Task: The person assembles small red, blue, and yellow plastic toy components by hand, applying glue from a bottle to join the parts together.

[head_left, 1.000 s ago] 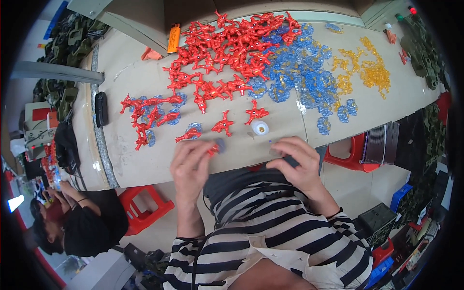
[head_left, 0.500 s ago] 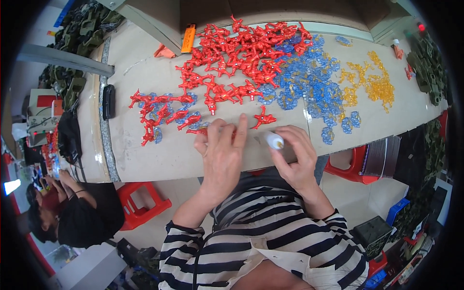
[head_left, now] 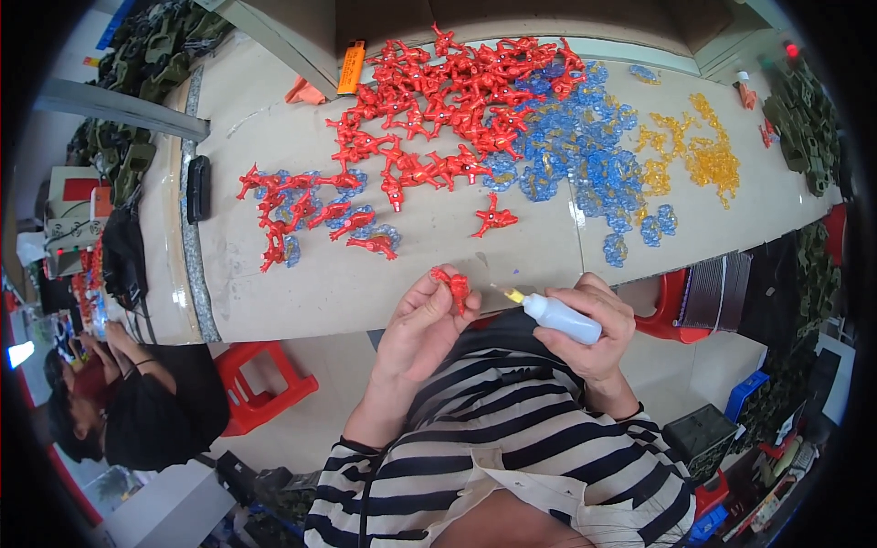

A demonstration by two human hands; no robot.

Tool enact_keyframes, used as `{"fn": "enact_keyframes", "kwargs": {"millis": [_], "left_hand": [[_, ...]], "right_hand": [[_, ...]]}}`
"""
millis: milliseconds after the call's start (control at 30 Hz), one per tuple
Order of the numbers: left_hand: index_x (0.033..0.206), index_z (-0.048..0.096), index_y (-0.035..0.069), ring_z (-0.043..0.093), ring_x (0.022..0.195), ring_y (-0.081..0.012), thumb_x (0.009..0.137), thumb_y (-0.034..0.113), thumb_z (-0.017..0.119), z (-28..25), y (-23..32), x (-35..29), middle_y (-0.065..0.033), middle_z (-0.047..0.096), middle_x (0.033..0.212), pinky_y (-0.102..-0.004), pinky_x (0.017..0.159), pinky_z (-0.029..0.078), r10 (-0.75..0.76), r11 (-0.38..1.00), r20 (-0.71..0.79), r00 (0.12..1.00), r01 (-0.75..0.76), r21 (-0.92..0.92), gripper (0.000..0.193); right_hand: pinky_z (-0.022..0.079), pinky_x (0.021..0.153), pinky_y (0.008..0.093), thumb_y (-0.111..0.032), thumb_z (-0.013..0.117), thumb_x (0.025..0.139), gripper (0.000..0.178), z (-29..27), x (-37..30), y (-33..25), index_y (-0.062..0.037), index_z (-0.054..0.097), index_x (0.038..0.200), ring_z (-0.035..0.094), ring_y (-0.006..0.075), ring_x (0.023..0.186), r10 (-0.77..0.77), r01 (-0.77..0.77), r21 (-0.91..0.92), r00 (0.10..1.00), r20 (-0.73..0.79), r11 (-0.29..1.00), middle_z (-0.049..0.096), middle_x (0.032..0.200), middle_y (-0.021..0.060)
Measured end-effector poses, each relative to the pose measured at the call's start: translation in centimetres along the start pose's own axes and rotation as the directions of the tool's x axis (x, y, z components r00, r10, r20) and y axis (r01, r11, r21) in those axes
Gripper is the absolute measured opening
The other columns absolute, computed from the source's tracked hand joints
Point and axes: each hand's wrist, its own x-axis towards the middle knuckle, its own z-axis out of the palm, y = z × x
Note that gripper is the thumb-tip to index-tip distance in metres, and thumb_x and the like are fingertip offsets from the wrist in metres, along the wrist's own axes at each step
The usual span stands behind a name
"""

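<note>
My left hand [head_left: 416,338] is closed around a small red toy figure [head_left: 459,290], held by the fingertips over the table's near edge. In my right hand [head_left: 605,331] lies a white squeeze bottle [head_left: 565,319] with a yellow-based needle tip [head_left: 509,293]. That tip points left toward the red figure, with a gap between them. Beyond both hands, a single red figure [head_left: 494,217] lies on the table. Left of it, several red figures [head_left: 301,208] rest on clear blue pieces [head_left: 388,234].
A large heap of red figures [head_left: 438,100] covers the table's far middle. Beside it spread clear blue parts [head_left: 585,151], then small yellow parts [head_left: 713,160]. An orange box [head_left: 351,68] and a black case [head_left: 198,188] stand leftward. Another person [head_left: 164,402] works at far left.
My left hand has come back from the tabletop and turned up, bringing a red figure with it. The right hand has moved slightly nearer me, and its bottle now lies over with the tip leftward.
</note>
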Motion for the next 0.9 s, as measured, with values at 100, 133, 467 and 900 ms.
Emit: {"fn": "enact_keyframes", "kwargs": {"millis": [100, 133, 467, 900], "left_hand": [[0.106, 0.052, 0.004, 0.053, 0.089, -0.0188, 0.090, 0.014, 0.050, -0.40, 0.09, 0.00, -0.0084, 0.056, 0.094, -0.0300, 0.081, 0.044, -0.028, 0.999, 0.029, 0.999, 0.029, -0.031, 0.019], [0.106, 0.052, 0.004, 0.053, 0.089, -0.0188, 0.090, 0.014, 0.050, -0.33, 0.07, 0.03, -0.0084, 0.056, 0.094, -0.0300, 0.081, 0.044, -0.031, 0.999, 0.031, 0.999, 0.032, -0.032, 0.019], [0.102, 0.051, 0.004, 0.052, 0.085, -0.0177, 0.091, 0.016, 0.049, 0.12, -0.10, 0.27, -0.0084, 0.055, 0.093, -0.0287, 0.078, 0.043, -0.092, 0.996, 0.009, 0.996, 0.092, -0.015, 0.017], [0.116, 0.049, 0.002, 0.051, 0.083, -0.0167, 0.090, 0.015, 0.050, -0.44, -0.35, 0.50, -0.0085, 0.053, 0.094, -0.0295, 0.078, 0.043, -0.101, 0.995, -0.009, 0.995, 0.101, 0.000, 0.029]], "right_hand": [[0.036, 0.048, 0.0241, -0.007, 0.079, 0.057, 0.037, 0.09, -0.01, -0.32, 0.0024, 0.065, 0.089, 0.047, 0.0146, 0.051, 0.044, -0.044, 0.002, 0.999, 0.009, 0.999, 0.058, 0.060, 0.0063], [0.035, 0.048, 0.0244, -0.007, 0.079, 0.057, 0.036, 0.12, -0.04, -0.36, 0.0026, 0.065, 0.089, 0.046, 0.0146, 0.050, 0.048, -0.048, 0.006, 0.999, 0.017, 0.999, 0.058, 0.060, 0.0065], [0.035, 0.046, 0.0257, -0.006, 0.079, 0.056, 0.034, 0.85, 0.02, -0.14, 0.0030, 0.065, 0.086, 0.045, 0.0153, 0.049, 0.059, -0.058, -0.034, 0.998, 0.036, 0.998, 0.055, 0.057, 0.0070], [0.033, 0.045, 0.0255, -0.007, 0.078, 0.056, 0.032, 0.37, -0.08, -0.22, 0.0025, 0.066, 0.084, 0.044, 0.0146, 0.048, 0.080, -0.080, -0.006, 0.997, 0.023, 0.997, 0.053, 0.055, 0.0059]]}}
